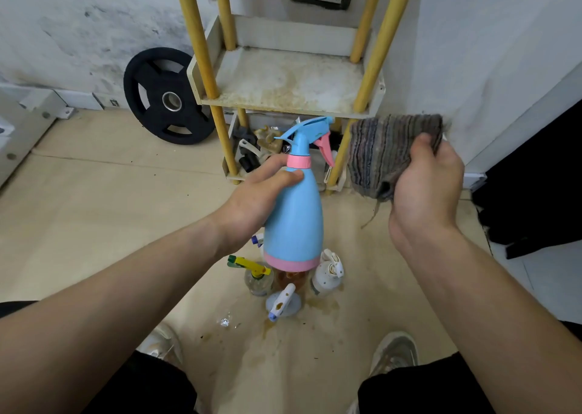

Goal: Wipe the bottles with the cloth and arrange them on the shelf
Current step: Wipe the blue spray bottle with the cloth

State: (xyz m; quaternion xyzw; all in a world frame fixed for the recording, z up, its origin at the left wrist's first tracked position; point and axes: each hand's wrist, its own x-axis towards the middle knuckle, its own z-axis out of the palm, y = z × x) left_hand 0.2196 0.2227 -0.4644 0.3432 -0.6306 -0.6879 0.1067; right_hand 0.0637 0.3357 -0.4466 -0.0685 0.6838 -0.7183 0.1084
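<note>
Before a white shelf with yellow posts (283,79), the left hand (252,199) grips the neck of a blue plastic spray bottle with pink bands (294,218), held upright, nozzle pointing right. The right hand (425,187), apart, clutches a striped grey cloth (387,152) by the shelf's right post.

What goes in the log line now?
left hand grips blue spray bottle; right hand grips cloth; cloth apart from bottle; other bottles on floor
</note>
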